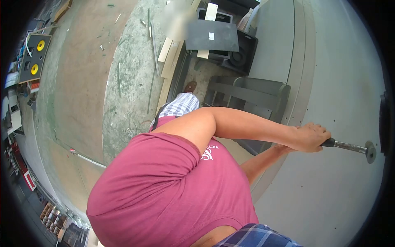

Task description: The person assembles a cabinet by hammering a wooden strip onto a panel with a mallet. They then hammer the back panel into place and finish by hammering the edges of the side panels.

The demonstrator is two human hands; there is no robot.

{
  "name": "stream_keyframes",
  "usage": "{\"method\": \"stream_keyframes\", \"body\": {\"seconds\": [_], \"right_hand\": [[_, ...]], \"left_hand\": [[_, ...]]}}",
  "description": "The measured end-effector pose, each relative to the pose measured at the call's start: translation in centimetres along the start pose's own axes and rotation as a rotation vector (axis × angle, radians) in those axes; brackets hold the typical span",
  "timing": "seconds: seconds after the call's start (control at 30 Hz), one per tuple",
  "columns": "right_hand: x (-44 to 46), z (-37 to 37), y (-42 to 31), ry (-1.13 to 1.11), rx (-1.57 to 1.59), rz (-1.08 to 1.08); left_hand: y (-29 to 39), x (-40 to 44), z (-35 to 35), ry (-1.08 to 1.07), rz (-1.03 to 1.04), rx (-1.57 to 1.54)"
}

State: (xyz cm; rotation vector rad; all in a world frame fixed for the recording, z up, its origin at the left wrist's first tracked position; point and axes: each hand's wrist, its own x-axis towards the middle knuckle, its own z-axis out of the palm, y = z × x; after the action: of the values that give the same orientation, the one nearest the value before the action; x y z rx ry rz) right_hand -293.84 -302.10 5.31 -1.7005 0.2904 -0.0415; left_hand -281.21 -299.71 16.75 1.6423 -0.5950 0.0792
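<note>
My left hand [312, 137] is closed around the black grip of a hammer [349, 145], its arm reaching across my body to the right. The hammer has a worn metal shaft and a round grey head, held over a large grey panel [341, 82] dotted with small dark holes. My right hand [285, 148] is beneath the left wrist, close to the panel's edge; its fingers are hidden behind the left hand and forearm. I cannot tell whether the hammer head touches the panel.
A grey slatted piece [247, 94] stands beside my legs. Beyond it are a dark flat board [212, 36] and a black speaker-like box [242, 51]. Thin strips [154, 45] and scraps litter the floor. A panel with yellow rings [35, 57] stands far left.
</note>
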Motion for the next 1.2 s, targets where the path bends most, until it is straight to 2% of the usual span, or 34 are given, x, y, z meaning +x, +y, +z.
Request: {"method": "stream_keyframes", "body": {"seconds": [0.17, 0.23, 0.3, 0.4, 0.47, 0.53, 0.57, 0.63, 0.7, 0.73, 0.77, 0.87, 0.93, 1.07, 1.2], "right_hand": [[3.1, 3.4, -0.6, -0.007, 0.071, -0.031], [6.1, 5.1, -1.9, 0.041, 0.119, -0.096], [11.6, 5.9, -5.3, 0.134, 0.175, -0.246], [17.5, 3.8, -13.2, 0.315, 0.236, -0.496], [19.3, 3.3, -16.7, 0.406, 0.276, -0.592], [20.2, 3.6, -18.8, 0.455, 0.310, -0.639], [21.1, 4.0, -18.7, 0.464, 0.318, -0.654], [21.9, 4.4, -20.0, 0.462, 0.330, -0.678], [22.6, 5.1, -21.9, 0.459, 0.345, -0.688], [23.0, 4.3, -24.2, 0.559, 0.163, -0.657], [23.2, 3.8, -26.3, 0.653, -0.024, -0.621], [24.2, 3.6, -30.1, 0.626, 0.050, -0.622], [26.1, 3.2, -30.5, 0.591, 0.082, -0.660], [29.9, 1.3, -30.1, 0.579, -0.018, -0.656], [32.9, 0.8, -29.0, 0.552, 0.087, -0.674]], "left_hand": [[-1.2, 1.2, -2.9, -0.016, 0.021, 0.058], [-2.1, 2.6, -3.8, 0.071, 0.075, 0.001], [-1.8, 4.2, -6.2, -0.047, 0.002, -0.052], [-1.1, 6.5, -8.2, -0.086, 0.051, -0.054], [0.0, 8.2, -10.3, -0.126, 0.130, -0.046], [1.7, 9.1, -12.3, -0.167, 0.059, 0.001], [0.9, 9.6, -12.5, -0.183, 0.082, 0.000], [0.8, 10.7, -13.0, -0.077, 0.274, 0.051], [1.4, 11.5, -13.9, -0.058, 0.311, 0.062], [1.9, 11.7, -14.2, -0.030, 0.335, 0.069], [2.3, 11.7, -14.5, -0.026, 0.333, 0.070], [2.4, 11.7, -14.5, -0.037, 0.315, -0.049], [1.8, 11.7, -14.3, -0.072, 0.410, -0.068], [1.2, 11.7, -14.3, -0.066, 0.400, -0.088], [-0.6, 12.6, -14.4, -0.038, 0.365, -0.104]]}}
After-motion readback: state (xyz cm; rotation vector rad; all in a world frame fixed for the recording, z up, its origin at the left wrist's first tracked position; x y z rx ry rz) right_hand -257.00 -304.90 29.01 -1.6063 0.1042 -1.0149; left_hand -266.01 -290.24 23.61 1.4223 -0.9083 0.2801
